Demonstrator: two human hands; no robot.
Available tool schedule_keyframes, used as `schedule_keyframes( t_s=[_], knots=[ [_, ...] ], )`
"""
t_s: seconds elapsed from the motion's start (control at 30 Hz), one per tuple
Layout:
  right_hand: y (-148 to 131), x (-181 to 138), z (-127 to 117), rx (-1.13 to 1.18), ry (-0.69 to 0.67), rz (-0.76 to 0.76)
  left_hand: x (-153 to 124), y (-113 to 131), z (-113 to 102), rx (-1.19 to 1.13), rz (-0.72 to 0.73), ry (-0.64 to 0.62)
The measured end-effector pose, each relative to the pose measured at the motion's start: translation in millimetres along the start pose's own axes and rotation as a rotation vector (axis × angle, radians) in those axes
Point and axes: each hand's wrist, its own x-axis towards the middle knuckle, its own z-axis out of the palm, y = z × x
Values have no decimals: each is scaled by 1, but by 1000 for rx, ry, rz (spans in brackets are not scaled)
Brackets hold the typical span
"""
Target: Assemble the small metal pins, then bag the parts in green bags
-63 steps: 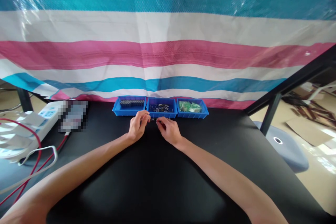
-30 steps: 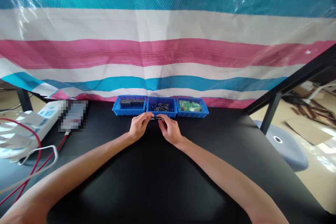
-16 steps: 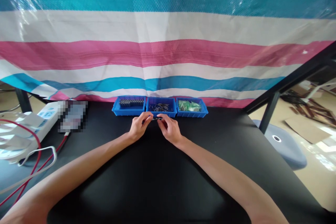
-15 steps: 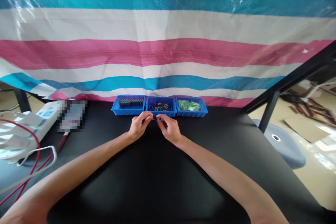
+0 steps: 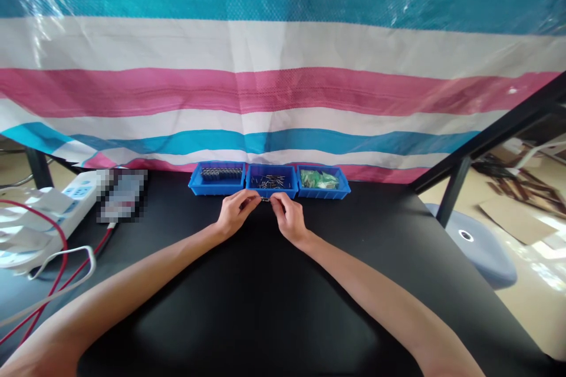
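Note:
My left hand (image 5: pixel 235 212) is closed in a pinch in front of the blue bins. Opposite it, my right hand (image 5: pixel 290 216) pinches too, a short gap away. A thin, shiny metal piece (image 5: pixel 265 199) spans that gap, its ends covered by my fingertips; it is too small to tell its exact kind. Just beyond my fingers, the middle blue bin (image 5: pixel 287 193) holds loose thin metal pins or screws (image 5: pixel 270 181). The left blue bin (image 5: pixel 216 189) contains metal cylinders (image 5: pixel 216 172) lined up in rows. In the right blue bin (image 5: pixel 325 194) lie green and clear plastic bags (image 5: pixel 321 179).
The bins stand on a black table (image 5: pixel 265 300) against a striped plastic sheet (image 5: pixel 274 91). At left are a white power strip (image 5: pixel 82 188), red and white cables (image 5: pixel 66 241) and a blurred-out device (image 5: pixel 124 194). A grey stool (image 5: pixel 477 247) stands beyond the right edge.
My right hand has shifted slightly right, widening the gap between my fingertips, so more of the metal piece shows. My left hand has barely moved.

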Motion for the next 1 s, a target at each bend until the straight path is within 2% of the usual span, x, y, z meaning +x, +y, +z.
schedule_keyframes(
  t_s=[0.4, 0.57, 0.8, 1.0],
  knots=[
    [3, 1, 4, -92, -73, -19, 0, 5, -1, -7, 66, 54],
    [6, 0, 7, -150, -94, -33, -2, 8, -4, -54, -28, -8],
    [4, 1, 6, -115, -75, -30, -5, 9, -4, -138, -102, 34],
    [0, 1, 3, -55, -84, 5, -6, -2, -1, -65, -5, 44]
  ],
)
